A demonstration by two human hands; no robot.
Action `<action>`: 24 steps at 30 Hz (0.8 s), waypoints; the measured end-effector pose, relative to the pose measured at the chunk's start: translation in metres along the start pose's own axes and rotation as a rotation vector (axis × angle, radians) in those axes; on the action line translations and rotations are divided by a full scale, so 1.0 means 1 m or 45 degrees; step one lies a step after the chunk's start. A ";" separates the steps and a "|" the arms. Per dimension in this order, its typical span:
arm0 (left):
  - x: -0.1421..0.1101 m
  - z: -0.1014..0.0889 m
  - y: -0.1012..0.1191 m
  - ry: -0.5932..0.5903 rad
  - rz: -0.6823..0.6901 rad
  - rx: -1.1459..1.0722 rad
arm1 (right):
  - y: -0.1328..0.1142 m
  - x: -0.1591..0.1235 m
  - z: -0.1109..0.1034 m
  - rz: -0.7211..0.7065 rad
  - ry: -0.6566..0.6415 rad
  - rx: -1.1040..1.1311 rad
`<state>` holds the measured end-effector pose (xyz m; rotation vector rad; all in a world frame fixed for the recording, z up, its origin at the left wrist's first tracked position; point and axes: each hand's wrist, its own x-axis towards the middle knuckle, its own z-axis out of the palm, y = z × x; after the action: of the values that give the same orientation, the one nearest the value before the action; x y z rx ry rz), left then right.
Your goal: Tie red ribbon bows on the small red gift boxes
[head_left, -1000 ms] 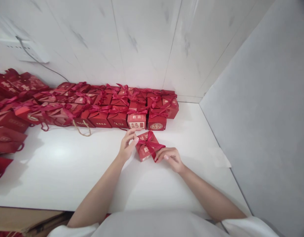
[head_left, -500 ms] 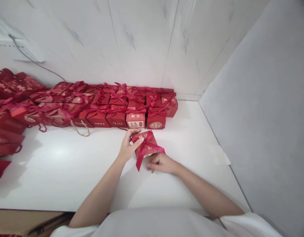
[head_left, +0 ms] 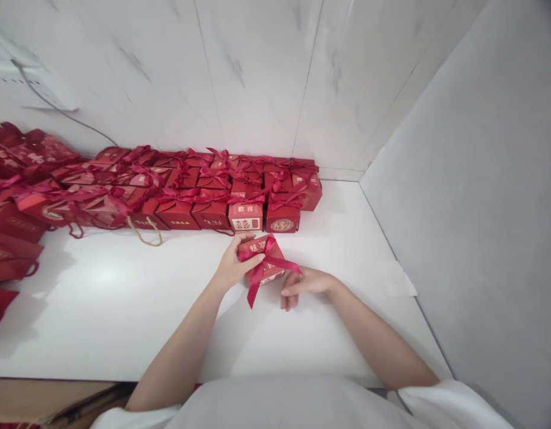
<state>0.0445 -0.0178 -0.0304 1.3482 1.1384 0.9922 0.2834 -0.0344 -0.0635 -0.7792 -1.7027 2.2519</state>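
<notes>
A small red gift box [head_left: 256, 243] with gold characters stands on the white table in front of me, tied with a dark pink ribbon [head_left: 256, 283] in a bow. My left hand [head_left: 234, 262] grips the box from its left, with the thumb on top by the knot and the fingers at the far side. Just right of the box is my right hand [head_left: 307, 282], its fingers loosely bent downward and apart. One ribbon tail ends right at this hand; whether the fingers touch it is unclear. I see nothing held in the right hand.
Rows of similar red boxes [head_left: 181, 217] with ribbons line the back wall. More red boxes [head_left: 13, 256] sit at the left. A gold cord loop [head_left: 145, 241] lies before the row. A grey panel [head_left: 472, 208] bounds the white table [head_left: 136, 322] on the right.
My right hand has moved right and slightly up, away from the box's near edge, and its fingers have loosened. My left hand keeps hold of the box, its thumb slightly nearer the knot.
</notes>
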 end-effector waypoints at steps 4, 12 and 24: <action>-0.001 0.000 0.001 -0.079 0.020 -0.034 | 0.010 -0.010 -0.020 -0.188 0.368 -0.077; -0.004 0.004 0.004 -0.080 -0.051 -0.101 | 0.015 0.007 0.006 -0.790 1.328 -0.501; -0.005 0.010 0.005 -0.056 -0.080 -0.197 | 0.009 0.018 0.020 -0.867 1.190 -1.181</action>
<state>0.0541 -0.0247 -0.0266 1.1983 1.0431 0.9804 0.2587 -0.0453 -0.0732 -0.9553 -1.9439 0.4306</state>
